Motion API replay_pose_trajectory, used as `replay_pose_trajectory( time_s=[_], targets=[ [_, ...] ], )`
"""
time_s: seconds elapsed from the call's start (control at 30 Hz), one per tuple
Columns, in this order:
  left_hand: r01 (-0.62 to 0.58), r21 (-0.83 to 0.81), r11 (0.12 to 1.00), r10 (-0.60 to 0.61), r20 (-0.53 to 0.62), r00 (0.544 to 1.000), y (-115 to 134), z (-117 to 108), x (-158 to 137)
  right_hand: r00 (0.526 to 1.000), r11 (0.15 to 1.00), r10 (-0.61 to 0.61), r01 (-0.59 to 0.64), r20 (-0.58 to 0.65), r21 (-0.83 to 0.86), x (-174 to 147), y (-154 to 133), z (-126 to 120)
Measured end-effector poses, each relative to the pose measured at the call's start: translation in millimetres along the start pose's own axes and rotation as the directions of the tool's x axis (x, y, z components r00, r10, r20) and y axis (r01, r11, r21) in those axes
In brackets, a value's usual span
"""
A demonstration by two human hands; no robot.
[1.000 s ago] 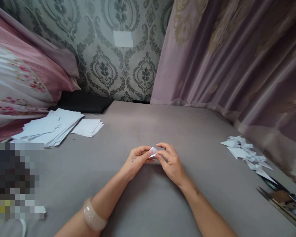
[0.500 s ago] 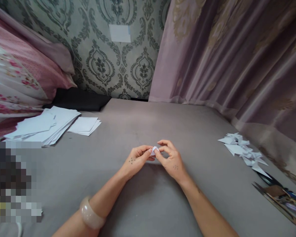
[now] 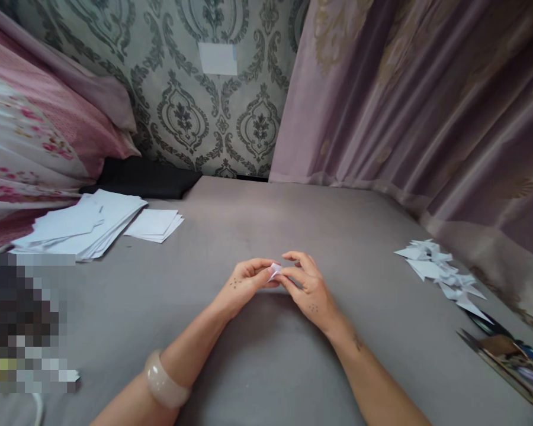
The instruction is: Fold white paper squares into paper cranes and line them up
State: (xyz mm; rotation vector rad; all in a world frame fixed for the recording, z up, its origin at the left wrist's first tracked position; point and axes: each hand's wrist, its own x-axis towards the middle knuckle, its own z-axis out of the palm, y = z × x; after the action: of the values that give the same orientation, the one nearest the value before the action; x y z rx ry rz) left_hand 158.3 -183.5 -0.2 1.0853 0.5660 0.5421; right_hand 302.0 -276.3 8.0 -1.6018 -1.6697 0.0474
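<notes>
Grey is spreading across the wide surface (image 3: 266,367), which is reaching back to a damask-patterned wall (image 3: 221,127); a mauve curtain (image 3: 359,89) is hanging at the right. Near the middle, the left hand (image 3: 244,281) and right hand (image 3: 311,290) are together pinching a small folded paper (image 3: 275,271). White sheets (image 3: 89,222) are lying left, pointed paper shapes (image 3: 430,269) right.
</notes>
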Motion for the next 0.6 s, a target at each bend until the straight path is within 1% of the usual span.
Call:
replay_pose_trajectory(
  time_s=[0.1,0.17,0.2,0.23,0.3,0.37,0.4,0.43,0.47,0.5,0.6],
  targets=[
    [-0.006,0.091,0.996,0.011,-0.058,0.998,-4,-4,6,0.994,0.992,-0.097,0.101,0.050,-0.081,-1,3,0],
    [-0.070,0.246,0.967,0.096,-0.094,0.991,-5,-5,9,0.990,0.980,-0.114,0.125,0.079,-0.152,-2,5,3],
    [-0.121,0.354,0.927,0.163,-0.091,0.982,-5,-5,10,0.991,0.974,-0.105,0.120,0.087,-0.191,-2,7,4],
    [-0.180,0.467,0.866,0.238,-0.068,0.969,-6,-5,10,0.992,0.967,-0.087,0.106,0.091,-0.230,-2,9,6],
    [-0.280,0.664,0.693,0.359,0.018,0.933,-6,-6,9,0.994,0.955,-0.036,0.064,0.103,-0.289,-2,13,9],
    [-0.326,0.796,0.510,0.406,0.111,0.907,-9,-7,7,0.992,0.952,0.019,0.020,0.124,-0.306,-3,15,11],
    [-0.334,0.836,0.435,0.409,0.147,0.901,-10,-8,6,0.990,0.954,0.045,-0.003,0.136,-0.299,-4,16,11],
    [-0.336,0.862,0.379,0.404,0.173,0.898,-12,-9,6,0.987,0.959,0.070,-0.026,0.146,-0.282,-4,17,11],
    [-0.336,0.878,0.341,0.396,0.190,0.898,-14,-10,6,0.984,0.965,0.093,-0.050,0.155,-0.258,-5,17,11],
    [-0.331,0.887,0.322,0.385,0.197,0.902,-15,-12,7,0.980,0.970,0.115,-0.075,0.164,-0.230,-6,17,10],
    [-0.290,0.895,0.338,0.352,0.166,0.921,-15,-14,11,0.966,0.978,0.180,-0.154,0.186,-0.142,-6,18,7]
  ],
)
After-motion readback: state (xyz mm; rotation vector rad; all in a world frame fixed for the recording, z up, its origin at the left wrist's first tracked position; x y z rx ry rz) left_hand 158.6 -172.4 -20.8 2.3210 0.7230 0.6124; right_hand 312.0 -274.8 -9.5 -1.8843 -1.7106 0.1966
